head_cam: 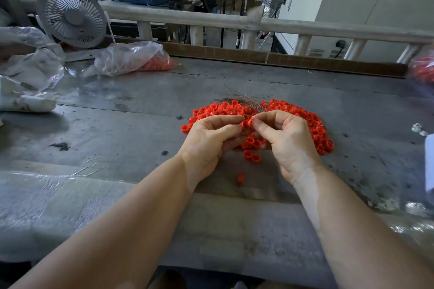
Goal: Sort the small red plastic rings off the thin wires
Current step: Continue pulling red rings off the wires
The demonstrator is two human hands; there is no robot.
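Both forearms are reaching forward from the bottom edge, and I am seeing them meeting over the grey table. I am watching the left hand and the right hand pinching one red ring between their fingertips, the remaining fingers curling loosely underneath. Whether a wire is running through that ring, I cannot tell. Just beyond the fingertips, a pile of red rings is spreading across the table, and a bundle of thin wires is lying on its far edge. A few loose rings are sitting beneath the hands, with a single one lying nearer to me. Farther left, a clear plastic bag is holding more red pieces, and a grey fan is standing behind it.
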